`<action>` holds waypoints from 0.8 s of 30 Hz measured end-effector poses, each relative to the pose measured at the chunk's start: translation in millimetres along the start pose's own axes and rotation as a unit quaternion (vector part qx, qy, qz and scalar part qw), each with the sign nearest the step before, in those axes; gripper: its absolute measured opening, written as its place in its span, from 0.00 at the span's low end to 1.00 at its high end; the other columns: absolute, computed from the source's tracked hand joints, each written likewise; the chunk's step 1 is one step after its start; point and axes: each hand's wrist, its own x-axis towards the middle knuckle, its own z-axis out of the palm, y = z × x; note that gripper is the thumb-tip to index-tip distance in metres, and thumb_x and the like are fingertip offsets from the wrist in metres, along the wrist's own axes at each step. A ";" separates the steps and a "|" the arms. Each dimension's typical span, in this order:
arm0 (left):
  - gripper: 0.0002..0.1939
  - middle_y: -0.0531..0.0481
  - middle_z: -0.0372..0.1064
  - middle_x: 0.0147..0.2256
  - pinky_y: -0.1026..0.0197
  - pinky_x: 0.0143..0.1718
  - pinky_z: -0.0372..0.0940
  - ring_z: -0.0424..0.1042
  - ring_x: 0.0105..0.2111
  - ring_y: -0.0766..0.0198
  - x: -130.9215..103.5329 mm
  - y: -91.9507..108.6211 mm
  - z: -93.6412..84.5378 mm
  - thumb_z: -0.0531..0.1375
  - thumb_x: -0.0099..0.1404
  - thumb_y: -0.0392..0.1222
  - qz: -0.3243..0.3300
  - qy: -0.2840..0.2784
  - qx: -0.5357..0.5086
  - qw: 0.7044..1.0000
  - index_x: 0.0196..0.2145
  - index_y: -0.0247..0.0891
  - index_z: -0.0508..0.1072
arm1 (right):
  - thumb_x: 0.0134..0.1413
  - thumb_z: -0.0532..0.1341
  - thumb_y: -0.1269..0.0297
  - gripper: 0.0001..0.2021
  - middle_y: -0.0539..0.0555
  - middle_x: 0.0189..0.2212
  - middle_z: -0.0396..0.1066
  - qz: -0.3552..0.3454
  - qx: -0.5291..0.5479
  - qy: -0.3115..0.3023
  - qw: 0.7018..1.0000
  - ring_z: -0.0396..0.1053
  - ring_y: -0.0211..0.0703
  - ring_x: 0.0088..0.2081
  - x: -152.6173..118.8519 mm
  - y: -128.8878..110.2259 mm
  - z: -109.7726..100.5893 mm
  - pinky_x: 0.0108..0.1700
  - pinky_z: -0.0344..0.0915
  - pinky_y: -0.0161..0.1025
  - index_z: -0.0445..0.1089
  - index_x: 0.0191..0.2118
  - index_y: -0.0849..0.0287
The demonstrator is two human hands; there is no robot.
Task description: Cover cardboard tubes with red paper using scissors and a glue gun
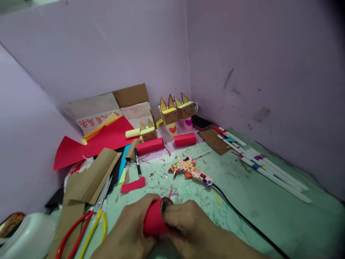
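Note:
A short tube covered in red paper (154, 220) is held between both hands, low in the middle of the head view. My left hand (132, 225) wraps round its left side. My right hand (185, 223) grips the right end, with fingers at the tube's open rim. Some fingertips are hidden behind the tube. Beyond the hands lies a flower-patterned glue gun (191, 171) with a black cord. A small red paper strip (133, 185) rests ahead of my left hand, just below a black pen (137, 163).
Scissors with red and yellow handles (98, 212) lie at left on cardboard (72, 201). Two more red tubes (150, 145) lie farther back, near cardboard animal figures (172, 117). Several white markers (264, 169) are at right. The cord (242, 216) crosses the front right.

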 end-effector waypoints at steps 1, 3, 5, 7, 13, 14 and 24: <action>0.17 0.51 0.73 0.36 0.61 0.34 0.63 0.71 0.34 0.57 -0.7 1.7 0.1 0.61 0.51 0.35 0.000 0.012 0.015 1.000 0.40 0.42 0.69 | 0.43 0.56 0.77 0.08 0.48 0.21 0.66 0.001 0.007 0.006 1.000 0.60 0.35 0.23 -0.7 1.9 1.5 0.25 0.54 0.31 0.70 0.26 0.60; 0.16 0.51 0.74 0.35 0.61 0.34 0.63 0.71 0.34 0.57 -1.5 6.2 0.4 0.61 0.51 0.36 0.000 0.024 0.043 0.999 0.40 0.43 0.70 | 0.42 0.55 0.78 0.10 0.48 0.22 0.67 0.007 0.024 0.017 1.000 0.60 0.35 0.23 -1.7 4.6 4.0 0.26 0.55 0.31 0.71 0.28 0.59; 0.11 0.51 0.73 0.32 0.61 0.31 0.63 0.71 0.31 0.58 -1.7 9.4 1.6 0.60 0.53 0.37 -0.006 0.027 0.069 0.997 0.36 0.43 0.70 | 0.41 0.55 0.78 0.10 0.48 0.21 0.66 0.000 0.043 0.032 0.999 0.59 0.35 0.23 -2.2 6.5 6.0 0.26 0.54 0.31 0.71 0.27 0.59; 0.09 0.51 0.73 0.31 0.60 0.30 0.62 0.71 0.29 0.58 -1.5 8.3 5.2 0.59 0.54 0.37 -0.009 0.033 0.093 0.995 0.35 0.43 0.69 | 0.42 0.54 0.77 0.09 0.48 0.19 0.64 -0.016 0.059 0.052 0.997 0.56 0.35 0.22 -2.6 8.4 8.4 0.24 0.53 0.32 0.70 0.24 0.60; 0.22 0.48 0.74 0.37 0.57 0.36 0.65 0.74 0.35 0.54 -2.8 -16.4 28.3 0.56 0.49 0.34 0.049 0.153 0.148 0.976 0.44 0.45 0.66 | 0.42 0.52 0.75 0.08 0.45 0.16 0.53 -0.014 0.063 0.115 0.991 0.50 0.33 0.19 -5.8 18.2 18.3 0.21 0.46 0.32 0.59 0.18 0.58; 0.23 0.49 0.74 0.36 0.57 0.35 0.65 0.74 0.35 0.54 -3.1 -20.0 31.9 0.55 0.49 0.33 0.058 0.178 0.160 0.969 0.44 0.45 0.66 | 0.42 0.53 0.75 0.09 0.44 0.16 0.51 -0.013 0.062 0.123 0.990 0.49 0.32 0.19 -6.4 20.0 20.1 0.20 0.45 0.32 0.58 0.17 0.58; 0.18 0.53 0.73 0.30 0.61 0.27 0.66 0.74 0.27 0.60 -0.2 -27.0 35.2 0.55 0.52 0.35 0.114 0.208 0.184 0.954 0.42 0.45 0.65 | 0.36 0.61 0.79 0.07 0.44 0.19 0.59 -0.011 0.097 0.160 0.982 0.55 0.31 0.22 -7.6 17.7 18.9 0.24 0.50 0.30 0.65 0.22 0.61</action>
